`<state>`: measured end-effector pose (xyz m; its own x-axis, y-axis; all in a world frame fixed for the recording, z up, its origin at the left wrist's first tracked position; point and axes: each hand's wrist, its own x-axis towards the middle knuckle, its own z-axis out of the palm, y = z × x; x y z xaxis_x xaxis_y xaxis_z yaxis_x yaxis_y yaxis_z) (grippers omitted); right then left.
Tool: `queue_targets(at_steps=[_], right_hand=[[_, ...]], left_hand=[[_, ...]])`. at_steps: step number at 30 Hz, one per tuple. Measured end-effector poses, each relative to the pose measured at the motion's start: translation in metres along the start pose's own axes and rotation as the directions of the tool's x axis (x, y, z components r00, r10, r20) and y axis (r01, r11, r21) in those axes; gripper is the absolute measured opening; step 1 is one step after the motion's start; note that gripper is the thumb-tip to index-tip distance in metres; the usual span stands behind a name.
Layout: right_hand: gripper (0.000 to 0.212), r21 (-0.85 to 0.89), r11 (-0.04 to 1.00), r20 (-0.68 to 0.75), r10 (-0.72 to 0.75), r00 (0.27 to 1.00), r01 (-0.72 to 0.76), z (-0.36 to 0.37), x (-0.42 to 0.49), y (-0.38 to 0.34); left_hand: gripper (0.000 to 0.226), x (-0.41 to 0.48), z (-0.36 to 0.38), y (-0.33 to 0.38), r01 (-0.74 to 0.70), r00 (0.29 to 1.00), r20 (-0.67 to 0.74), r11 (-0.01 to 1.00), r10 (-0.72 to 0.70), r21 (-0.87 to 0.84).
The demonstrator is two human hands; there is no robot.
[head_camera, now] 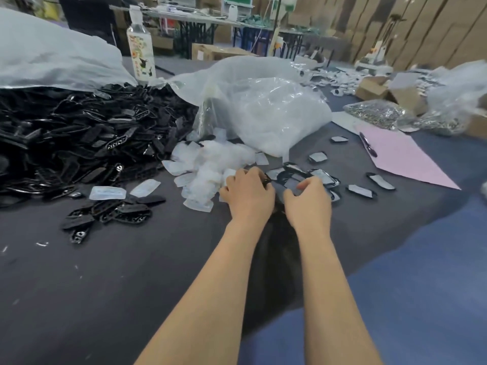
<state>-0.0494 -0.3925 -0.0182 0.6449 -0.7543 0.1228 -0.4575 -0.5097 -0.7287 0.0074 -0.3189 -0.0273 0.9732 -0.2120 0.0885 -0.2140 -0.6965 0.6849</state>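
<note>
Head view. Looked early in the packing: only a few bagged pieces (322, 177) done on the table (105, 272), with a big heap of black pieces (79, 135) and many empty pouches (210, 159) left. Pinched in the left hand (249, 192), grip narrow: one black piece (266, 179), between pouches and bagged pieces. Right hand (307, 200) curled over the bagged pieces; holding or only touching, could not tell.

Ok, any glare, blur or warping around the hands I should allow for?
Head view: glare streaks the clear plastic bag and glints off the pile of black parts. Head view: left hand and right hand look soft, so their grip is unreadable. Head view: dark shadow lies between the forearms. Head view: the background is blurred, and the wide lens bends the table edge.
</note>
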Motion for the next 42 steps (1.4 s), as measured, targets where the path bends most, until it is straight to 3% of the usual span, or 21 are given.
queue_targets(at_steps=[5, 9, 16, 21, 24, 27, 30, 32, 36, 39, 42], right_hand=[[0.021, 0.017, 0.998, -0.017, -0.059, 0.998, 0.059, 0.006, -0.008, -0.016], [0.015, 0.078, 0.983, -0.053, -0.162, 0.985, 0.166, 0.021, -0.020, -0.041], [0.015, 0.234, 0.910, 0.173, -0.386, 0.906, 0.343, 0.086, -0.071, -0.112], [0.019, 0.276, 0.814, 0.319, -0.579, 0.750, 0.511, 0.143, -0.119, -0.166], [0.029, 0.265, 0.767, 0.423, -0.637, 0.645, 0.584, 0.173, -0.146, -0.188], [0.042, 0.214, 0.704, 0.532, -0.665, 0.523, 0.677, 0.198, -0.166, -0.198], [0.041, 0.022, 0.603, 0.606, -0.642, 0.469, 0.797, 0.215, -0.175, -0.199], [0.035, 0.027, 0.635, 0.545, -0.657, 0.521, 0.772, 0.217, -0.177, -0.198], [0.027, 0.317, 0.727, 0.327, -0.687, 0.649, 0.609, 0.205, -0.172, -0.198], [0.019, 0.524, 0.685, 0.321, -0.709, 0.628, 0.505, 0.191, -0.161, -0.199], [0.022, 0.583, 0.667, 0.388, -0.730, 0.563, 0.463, 0.178, -0.150, -0.194]], left_hand=[[0.026, 0.000, -0.017, -0.010, -0.012, 0.998, -0.058, 0.993, 0.005, -0.119], [0.024, -0.003, -0.043, -0.027, -0.044, 0.989, -0.147, 0.950, -0.002, -0.309], [0.020, -0.006, -0.114, -0.089, 0.011, 0.925, -0.343, 0.915, -0.162, -0.402], [0.022, -0.022, -0.171, -0.160, 0.108, 0.799, -0.494, 0.890, -0.343, -0.443], [0.025, -0.033, -0.196, -0.191, 0.110, 0.678, -0.578, 0.840, -0.454, -0.531], [0.026, -0.039, -0.214, -0.215, 0.022, 0.531, -0.573, 0.686, -0.624, -0.727], [0.023, -0.043, -0.219, -0.229, -0.043, 0.479, -0.492, 0.541, -0.727, -0.840], [0.023, -0.044, -0.218, -0.231, -0.055, 0.485, -0.484, 0.527, -0.728, -0.848], [0.015, -0.043, -0.212, -0.230, -0.045, 0.575, -0.505, 0.592, -0.644, -0.805], [0.015, -0.042, -0.209, -0.226, -0.025, 0.650, -0.506, 0.649, -0.568, -0.761], [0.026, -0.040, -0.206, -0.217, -0.029, 0.703, -0.463, 0.629, -0.539, -0.777]])
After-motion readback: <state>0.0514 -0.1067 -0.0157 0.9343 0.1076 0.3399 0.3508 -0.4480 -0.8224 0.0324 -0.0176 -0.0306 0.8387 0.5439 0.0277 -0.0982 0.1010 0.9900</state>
